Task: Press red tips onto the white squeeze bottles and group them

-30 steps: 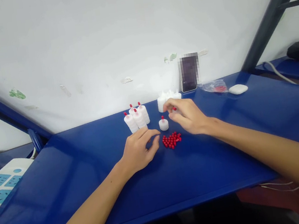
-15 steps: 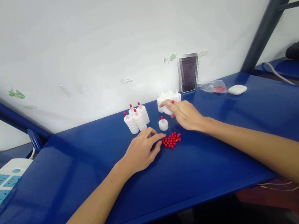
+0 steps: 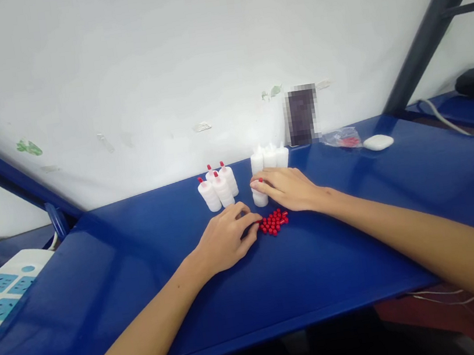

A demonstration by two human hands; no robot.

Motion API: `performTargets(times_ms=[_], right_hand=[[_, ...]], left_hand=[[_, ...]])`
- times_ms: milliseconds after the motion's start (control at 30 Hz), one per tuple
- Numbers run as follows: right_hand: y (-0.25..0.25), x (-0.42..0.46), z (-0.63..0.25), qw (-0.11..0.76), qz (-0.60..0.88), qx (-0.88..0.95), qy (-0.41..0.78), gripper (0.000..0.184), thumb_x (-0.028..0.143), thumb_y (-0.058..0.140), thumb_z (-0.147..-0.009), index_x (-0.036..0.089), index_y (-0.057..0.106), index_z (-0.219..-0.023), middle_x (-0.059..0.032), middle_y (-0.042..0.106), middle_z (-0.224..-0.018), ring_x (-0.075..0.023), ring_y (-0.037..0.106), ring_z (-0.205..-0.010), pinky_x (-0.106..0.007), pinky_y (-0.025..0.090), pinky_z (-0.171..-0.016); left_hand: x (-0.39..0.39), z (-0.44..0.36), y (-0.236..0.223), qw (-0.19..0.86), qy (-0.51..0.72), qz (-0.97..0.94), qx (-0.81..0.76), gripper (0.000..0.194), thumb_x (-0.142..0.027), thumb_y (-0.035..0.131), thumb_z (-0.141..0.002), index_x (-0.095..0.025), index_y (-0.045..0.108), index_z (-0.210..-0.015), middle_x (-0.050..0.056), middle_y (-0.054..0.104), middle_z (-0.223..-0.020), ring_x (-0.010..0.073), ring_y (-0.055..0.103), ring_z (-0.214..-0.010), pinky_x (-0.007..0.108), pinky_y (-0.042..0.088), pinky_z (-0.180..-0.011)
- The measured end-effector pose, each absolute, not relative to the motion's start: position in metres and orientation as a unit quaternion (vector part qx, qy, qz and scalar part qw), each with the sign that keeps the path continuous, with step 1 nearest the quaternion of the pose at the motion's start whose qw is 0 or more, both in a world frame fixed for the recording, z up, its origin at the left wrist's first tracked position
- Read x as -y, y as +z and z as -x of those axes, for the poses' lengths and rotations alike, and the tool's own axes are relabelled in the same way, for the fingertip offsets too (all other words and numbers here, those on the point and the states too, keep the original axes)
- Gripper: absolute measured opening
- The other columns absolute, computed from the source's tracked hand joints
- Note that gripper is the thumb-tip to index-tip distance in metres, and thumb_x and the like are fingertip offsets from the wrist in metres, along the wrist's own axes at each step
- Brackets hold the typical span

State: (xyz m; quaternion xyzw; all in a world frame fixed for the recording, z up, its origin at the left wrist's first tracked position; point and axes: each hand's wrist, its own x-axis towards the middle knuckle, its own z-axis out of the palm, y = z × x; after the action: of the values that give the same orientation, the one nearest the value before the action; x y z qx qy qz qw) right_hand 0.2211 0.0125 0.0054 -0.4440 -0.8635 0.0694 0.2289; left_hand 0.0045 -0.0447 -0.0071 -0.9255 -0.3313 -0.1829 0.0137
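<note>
Around a squat white squeeze bottle [image 3: 258,187] with a red tip cap, the fingers of my right hand [image 3: 289,186] are closed. That bottle sits on top of another squat white bottle [image 3: 261,201], making a short upright stack. Thumb and index finger of my left hand [image 3: 227,234] pinch a red cap at the left edge of a loose pile of red caps [image 3: 274,222]. Behind the left hand stand several stacks of white bottles [image 3: 222,191], their top ones red-capped. Beyond the right hand are more white bottle stacks [image 3: 269,156] with white, uncapped tips.
The blue table [image 3: 320,265] meets a white wall. A phone-like dark object [image 3: 301,118], pixelated, leans there. To its right lie a clear bag with red pieces [image 3: 344,138] and a white rounded object [image 3: 378,142]. A power strip [image 3: 4,292] is at the left edge.
My right hand has brought its red-capped bottle left and down onto the single bottle. My left hand stays at the pile, its thumb and index finger now closer together.
</note>
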Motion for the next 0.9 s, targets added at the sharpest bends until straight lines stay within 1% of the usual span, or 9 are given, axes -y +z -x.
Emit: performTargets(times_ms=[200, 367, 500, 567, 633, 700, 767, 833, 900], right_hand=[[0.006, -0.011, -0.223, 0.214, 0.441, 0.869, 0.07, 0.046, 0.049, 0.028, -0.101, 0.021, 0.064, -0.103, -0.0067, 0.07, -0.1, -0.0207, 0.062, -0.09, -0.03, 0.037, -0.07], [0.011, -0.008, -0.225, 0.201, 0.478, 0.854, 0.043, 0.03, 0.043, 0.048, -0.09, 0.02, 0.061, -0.105, -0.0042, 0.068, -0.085, -0.0182, 0.057, -0.071, -0.029, 0.031, -0.061], [0.012, -0.006, -0.226, 0.171, 0.494, 0.852, 0.03, 0.023, 0.041, 0.053, -0.084, 0.02, 0.06, -0.08, -0.0027, 0.066, -0.075, -0.0159, 0.051, -0.061, -0.029, 0.027, -0.057], [0.01, -0.007, -0.224, 0.161, 0.498, 0.851, 0.041, 0.027, 0.041, 0.054, -0.084, 0.02, 0.058, -0.068, -0.0014, 0.063, -0.068, -0.0148, 0.049, -0.058, -0.029, 0.027, -0.056], [0.008, -0.008, -0.222, 0.165, 0.489, 0.855, 0.059, 0.032, 0.041, 0.051, -0.087, 0.02, 0.059, -0.065, -0.001, 0.063, -0.065, -0.0142, 0.05, -0.058, -0.028, 0.028, -0.057], [0.005, -0.009, -0.221, 0.177, 0.465, 0.864, 0.074, 0.032, 0.041, 0.048, -0.091, 0.021, 0.066, -0.073, -0.0011, 0.066, -0.07, -0.0144, 0.054, -0.061, -0.028, 0.029, -0.058], [0.003, -0.011, -0.221, 0.188, 0.441, 0.873, 0.084, 0.028, 0.039, 0.048, -0.093, 0.024, 0.07, -0.09, -0.0004, 0.069, -0.076, -0.0147, 0.058, -0.065, -0.027, 0.031, -0.059], [0.002, -0.012, -0.222, 0.194, 0.432, 0.876, 0.089, 0.026, 0.036, 0.048, -0.093, 0.027, 0.069, -0.106, 0.0008, 0.07, -0.078, -0.015, 0.06, -0.067, -0.027, 0.033, -0.06], [0.001, -0.013, -0.223, 0.194, 0.429, 0.878, 0.09, 0.029, 0.032, 0.049, -0.092, 0.028, 0.067, -0.113, 0.0013, 0.07, -0.078, -0.0153, 0.06, -0.068, -0.027, 0.034, -0.062]], left_hand=[[0.045, -0.003, -0.006, 0.016, -0.185, 0.923, 0.337, 0.024, -0.021, 0.043, -0.097, -0.019, 0.063, -0.11, 0.006, 0.062, -0.104, 0.0178, 0.06, -0.09, 0.031, 0.05, -0.076], [0.046, -0.003, -0.005, 0.006, -0.192, 0.923, 0.335, 0.026, -0.017, 0.044, -0.094, -0.018, 0.06, -0.115, 0.008, 0.062, -0.109, 0.0191, 0.06, -0.096, 0.032, 0.052, -0.079], [0.046, -0.003, -0.006, -0.018, -0.201, 0.93, 0.307, 0.032, -0.012, 0.045, -0.091, -0.018, 0.059, -0.119, 0.008, 0.061, -0.121, 0.0192, 0.061, -0.104, 0.033, 0.053, -0.088], [0.046, -0.003, -0.007, -0.03, -0.205, 0.932, 0.298, 0.033, -0.01, 0.045, -0.091, -0.018, 0.059, -0.12, 0.007, 0.063, -0.123, 0.0191, 0.061, -0.107, 0.034, 0.053, -0.092], [0.045, -0.003, -0.008, -0.036, -0.211, 0.932, 0.293, 0.033, -0.01, 0.047, -0.09, -0.018, 0.06, -0.12, 0.007, 0.066, -0.12, 0.019, 0.063, -0.107, 0.035, 0.054, -0.094], [0.045, -0.002, -0.009, -0.038, -0.216, 0.932, 0.287, 0.032, -0.011, 0.049, -0.09, -0.018, 0.061, -0.119, 0.007, 0.068, -0.115, 0.0192, 0.064, -0.106, 0.036, 0.054, -0.095], [0.044, -0.002, -0.009, -0.04, -0.215, 0.934, 0.282, 0.03, -0.012, 0.05, -0.09, -0.017, 0.063, -0.117, 0.007, 0.069, -0.112, 0.0192, 0.064, -0.104, 0.036, 0.055, -0.094], [0.044, -0.002, -0.009, -0.041, -0.21, 0.936, 0.278, 0.028, -0.013, 0.05, -0.091, -0.017, 0.064, -0.114, 0.008, 0.07, -0.11, 0.0191, 0.064, -0.103, 0.035, 0.055, -0.092], [0.043, -0.002, -0.008, -0.039, -0.207, 0.937, 0.279, 0.026, -0.013, 0.05, -0.092, -0.016, 0.065, -0.113, 0.008, 0.069, -0.109, 0.0192, 0.064, -0.101, 0.035, 0.056, -0.091]])
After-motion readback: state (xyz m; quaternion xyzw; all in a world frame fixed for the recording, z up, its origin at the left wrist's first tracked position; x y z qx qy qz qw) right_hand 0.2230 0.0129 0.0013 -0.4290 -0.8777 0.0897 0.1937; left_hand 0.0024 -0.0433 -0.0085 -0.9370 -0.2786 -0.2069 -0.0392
